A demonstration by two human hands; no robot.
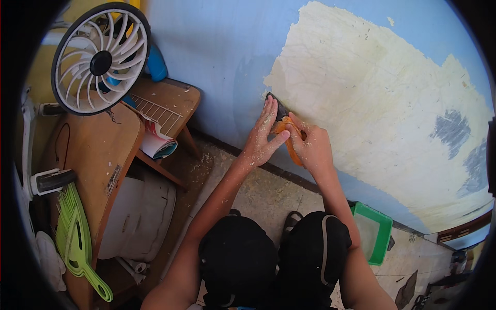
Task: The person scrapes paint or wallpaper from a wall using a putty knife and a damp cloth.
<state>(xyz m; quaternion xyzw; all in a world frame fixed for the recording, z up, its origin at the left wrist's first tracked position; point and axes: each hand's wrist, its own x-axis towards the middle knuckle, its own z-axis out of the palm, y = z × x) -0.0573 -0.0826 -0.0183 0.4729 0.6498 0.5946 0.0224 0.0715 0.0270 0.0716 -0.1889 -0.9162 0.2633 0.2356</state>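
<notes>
My right hand [312, 141] is wrapped around the orange handle of a scraper [293, 143], whose dark blade [279, 112] lies against the wall. The straight fingers of my left hand [264, 133] press along the blade, and its thumb reaches to the handle. Both hands are dusted with pale flakes. The blade's tip is at the lower left border of a large bare cream patch [356, 85], where the blue paint [217, 66] has come off with a ragged edge. Part of the handle is hidden by my fingers.
A wooden desk [104, 143] stands at left, with a white caster-wheeled thing and a spoked wheel [100, 64] above it. A green dustpan brush [77, 240] hangs by its side. A green tray [383, 236] sits on the tiled floor by the wall. Paint flakes litter the floor [255, 190].
</notes>
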